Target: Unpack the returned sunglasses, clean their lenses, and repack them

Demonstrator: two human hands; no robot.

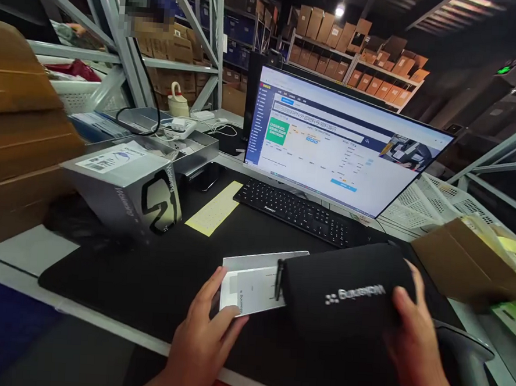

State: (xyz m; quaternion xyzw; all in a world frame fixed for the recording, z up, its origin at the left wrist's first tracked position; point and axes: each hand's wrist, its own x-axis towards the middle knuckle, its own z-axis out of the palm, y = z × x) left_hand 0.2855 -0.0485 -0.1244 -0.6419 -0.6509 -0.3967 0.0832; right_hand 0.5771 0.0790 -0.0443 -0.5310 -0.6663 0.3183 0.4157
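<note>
My left hand [206, 329] grips the near left corner of a shallow white box [252, 283], its thumb on the front edge. Inside the box lies a white printed paper or booklet. My right hand [416, 325] is closed around the right end of a black case [343, 291] with white lettering on its side. The left end of the case, where a dark loop or zipper end shows, covers the right part of the white box. Whether the two touch I cannot tell.
A grey product box [122, 190] stands at the left, beside brown cartons [22, 114]. Behind my hands are a yellow strip [215, 208], a keyboard [292, 212] and a monitor [331, 145]. An open carton [468, 258] sits at the right, near a grey handheld device [471, 351].
</note>
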